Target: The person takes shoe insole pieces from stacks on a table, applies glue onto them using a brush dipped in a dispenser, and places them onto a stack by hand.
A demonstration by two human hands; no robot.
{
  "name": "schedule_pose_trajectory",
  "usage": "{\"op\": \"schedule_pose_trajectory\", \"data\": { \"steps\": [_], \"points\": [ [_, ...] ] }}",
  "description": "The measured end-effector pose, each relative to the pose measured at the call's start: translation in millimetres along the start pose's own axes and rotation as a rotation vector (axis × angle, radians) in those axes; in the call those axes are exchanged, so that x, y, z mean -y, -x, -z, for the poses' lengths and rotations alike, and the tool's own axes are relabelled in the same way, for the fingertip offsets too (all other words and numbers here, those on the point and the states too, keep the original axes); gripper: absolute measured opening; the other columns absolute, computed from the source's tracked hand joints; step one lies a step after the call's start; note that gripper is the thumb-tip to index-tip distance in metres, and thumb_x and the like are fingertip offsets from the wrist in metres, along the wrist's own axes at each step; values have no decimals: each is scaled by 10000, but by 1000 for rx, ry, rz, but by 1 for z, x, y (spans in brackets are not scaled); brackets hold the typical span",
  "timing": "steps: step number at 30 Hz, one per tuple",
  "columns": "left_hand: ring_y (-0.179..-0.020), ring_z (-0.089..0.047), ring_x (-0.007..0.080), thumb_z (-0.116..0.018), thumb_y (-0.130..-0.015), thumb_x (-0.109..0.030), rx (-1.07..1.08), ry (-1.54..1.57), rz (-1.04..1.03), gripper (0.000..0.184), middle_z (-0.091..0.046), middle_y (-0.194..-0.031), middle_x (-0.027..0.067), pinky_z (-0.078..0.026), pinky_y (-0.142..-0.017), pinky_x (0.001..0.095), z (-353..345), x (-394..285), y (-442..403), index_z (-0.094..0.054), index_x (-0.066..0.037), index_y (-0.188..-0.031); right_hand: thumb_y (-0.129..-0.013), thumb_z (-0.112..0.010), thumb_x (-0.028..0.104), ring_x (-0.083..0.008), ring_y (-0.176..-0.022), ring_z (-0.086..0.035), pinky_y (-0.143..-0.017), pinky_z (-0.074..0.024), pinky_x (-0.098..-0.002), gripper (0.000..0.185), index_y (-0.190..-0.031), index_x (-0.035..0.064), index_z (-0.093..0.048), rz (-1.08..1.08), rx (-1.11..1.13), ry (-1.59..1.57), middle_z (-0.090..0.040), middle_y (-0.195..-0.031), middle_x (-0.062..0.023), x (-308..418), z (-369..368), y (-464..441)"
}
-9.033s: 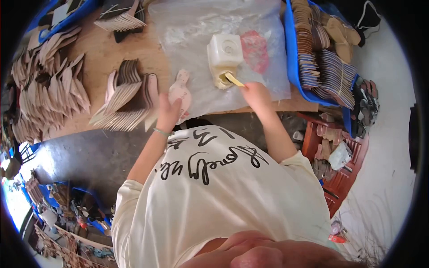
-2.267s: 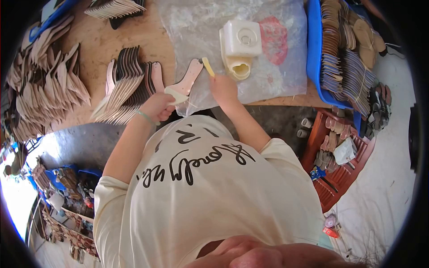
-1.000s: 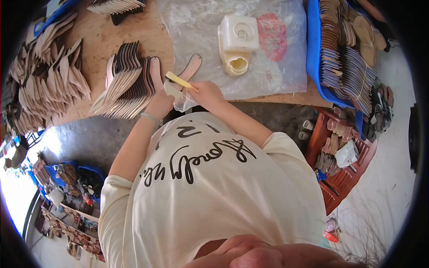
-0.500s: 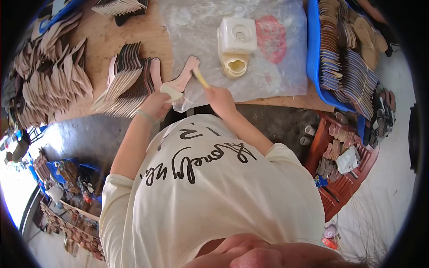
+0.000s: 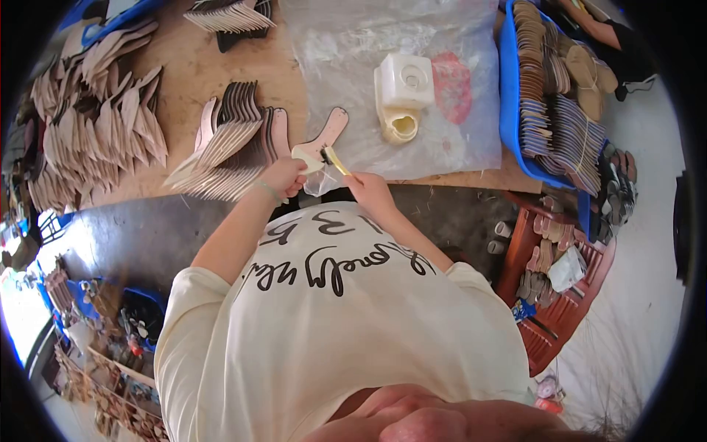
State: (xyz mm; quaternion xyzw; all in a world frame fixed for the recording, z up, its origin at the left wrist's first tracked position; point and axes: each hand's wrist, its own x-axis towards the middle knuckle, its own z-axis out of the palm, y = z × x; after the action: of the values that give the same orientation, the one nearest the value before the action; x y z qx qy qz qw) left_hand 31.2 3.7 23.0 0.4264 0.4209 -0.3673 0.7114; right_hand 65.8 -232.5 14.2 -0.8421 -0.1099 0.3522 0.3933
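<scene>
A pink sole-shaped piece [image 5: 329,132] lies at the near left part of the plastic sheet [image 5: 453,151], its narrow end pointing away from me. My left hand [image 5: 284,177] is closed on its near end, where a cream-coloured part [image 5: 308,158] shows beside the fingers. My right hand [image 5: 370,193] is closed round a yellow-handled brush [image 5: 336,161], whose dark bristles are at the piece's near part. Beyond my right hand stands a white container [image 5: 407,81] with a yellowish open spout [image 5: 402,127].
Stacked sole pieces [image 5: 236,136] stand left of my left hand, with more piles [image 5: 103,140] at far left. A blue crate [image 5: 508,110] of soles is on the right. Below it is a red wooden rack [image 5: 549,324]. Another person's arm [image 5: 593,26] shows at top right.
Since half a second ago, the brush has moved from the piece's narrow end toward its near part. The whole view has shifted slightly, and another person's arm shows more at top right.
</scene>
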Motion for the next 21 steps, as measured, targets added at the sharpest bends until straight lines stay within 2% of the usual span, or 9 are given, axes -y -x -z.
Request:
{"op": "schedule_pose_trajectory", "data": {
  "steps": [3, 5, 6, 9, 10, 13, 14, 17, 21],
  "points": [
    [-404, -266, 57, -456, -894, -145, 90, 2, -52, 83, -394, -564, -18, -186, -356, 223, 1, -11, 21, -464, -66, -919, -929, -555, 290, -202, -544, -442, -558, -405, -353, 348, -858, -47, -603, -77, -271, -181, -503, -598, -139, 10, 10, 12],
    [-410, -266, 56, -456, -895, -141, 182, 8, -101, 89, -396, -565, -18, -186, -361, 223, 7, -14, 39, -469, -61, -933, -941, -564, 274, -116, -578, -400, -543, -388, -312, 332, -891, -50, -617, -5, -385, -190, -464, -588, -65, 31, 31, 19],
    [-411, -266, 55, -456, -894, -138, 217, 2, -124, 92, -396, -567, -18, -188, -363, 222, 11, -16, 48, -470, -59, -940, -942, -564, 254, -103, -574, -399, -534, -381, -304, 315, -896, -53, -622, 60, -443, -212, -458, -583, -37, 43, 34, 21],
    [-415, -266, 54, -455, -891, -128, 311, 14, -161, 87, -396, -573, -17, -190, -365, 220, 19, -20, 60, -466, -59, -943, -943, -558, 240, -101, -566, -409, -532, -380, -306, 301, -891, -49, -622, 45, -459, -163, -458, -572, -51, 95, 31, 29],
    [-417, -266, 53, -454, -889, -124, 328, 32, -148, 75, -396, -577, -17, -190, -365, 220, 22, -19, 60, -461, -63, -932, -942, -544, 234, -158, -535, -449, -540, -391, -331, 286, -904, -38, -624, 21, -418, -103, -493, -569, -99, 103, 26, 27],
    [-424, -273, 54, -456, -883, -116, 330, 72, -84, 44, -395, -585, -14, -191, -364, 217, 26, -13, 45, -444, -76, -897, -939, -526, 226, -252, -528, -476, -546, -396, -361, 272, -899, -25, -623, -9, -405, -27, -526, -593, -152, 104, -2, 8],
    [-428, -276, 55, -458, -881, -114, 320, 85, -59, 39, -395, -587, -14, -192, -364, 215, 25, -11, 35, -438, -81, -885, -928, -520, 260, -347, -593, -543, -586, -428, -398, 305, -882, -21, -629, -53, -373, 31, -579, -657, -194, 101, -8, 1],
    [-437, -289, 58, -468, -876, -115, 294, 72, 33, 55, -404, -592, -10, -198, -364, 210, 22, -5, 5, -422, -92, -857, -906, -524, 278, -390, -675, -604, -629, -462, -435, 334, -829, -23, -645, -62, -356, 140, -610, -707, -220, 85, -30, -18],
    [-446, -308, 66, -476, -876, -119, 234, 88, 97, 57, -418, -600, 0, -212, -365, 210, 17, 0, -12, -428, -89, -883, -880, -518, 274, -415, -725, -618, -661, -485, -470, 340, -777, -14, -667, -110, -312, 326, -623, -746, -236, 62, -46, -37]
  ]
}}
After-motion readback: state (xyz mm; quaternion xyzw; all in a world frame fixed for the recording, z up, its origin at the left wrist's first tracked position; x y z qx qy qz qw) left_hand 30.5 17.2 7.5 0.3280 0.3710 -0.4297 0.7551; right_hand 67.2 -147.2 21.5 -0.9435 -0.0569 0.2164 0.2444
